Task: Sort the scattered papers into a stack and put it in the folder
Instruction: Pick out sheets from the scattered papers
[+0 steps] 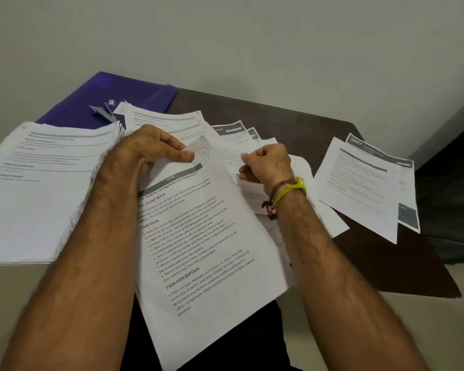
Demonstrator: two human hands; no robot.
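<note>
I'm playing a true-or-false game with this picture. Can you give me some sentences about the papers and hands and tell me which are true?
1. The left hand pinches a printed sheet. True.
2. The folder is red. False: it is purple.
3. The right hand wears wrist bands. True.
4. All papers are inside the folder. False: they lie spread over the table.
5. A thick stack lies on the left. True.

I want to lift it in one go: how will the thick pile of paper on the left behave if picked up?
The thick pile holds many loose sheets with ragged edges, so it would likely fan or slide apart. It probably sags unless supported underneath, and feels fairly heavy.
</note>
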